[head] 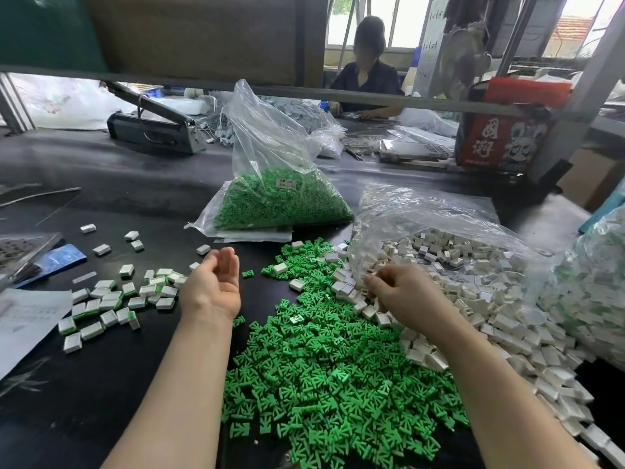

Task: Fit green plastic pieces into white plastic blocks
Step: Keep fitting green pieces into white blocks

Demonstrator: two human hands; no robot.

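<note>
The left hand (212, 285) hangs palm-up over the black table (111, 211), its fingers loosely curved and holding nothing. The right hand (404, 296) lies palm-down with its fingers curled into the edge of the white plastic blocks (480, 306); whether it actually pinches one cannot be told, since the fingertips are buried among them.

Between the two hands and under both forearms spreads a loose heap of green plastic pieces (324, 370); a single green piece lies just beside the left hand's fingers. To the left of the left hand sit scattered fitted blocks (108, 302), white with green showing at their edges, some touching, others apart.

The white blocks spill from an open clear bag (439, 218) just beyond the right hand and run on down past the right forearm. Beyond the gap between the hands stands a second clear bag (270, 157), upright and half full of green pieces, bearing a small label. At the far right edge, another bag (595, 272) holds white and green parts.
</note>
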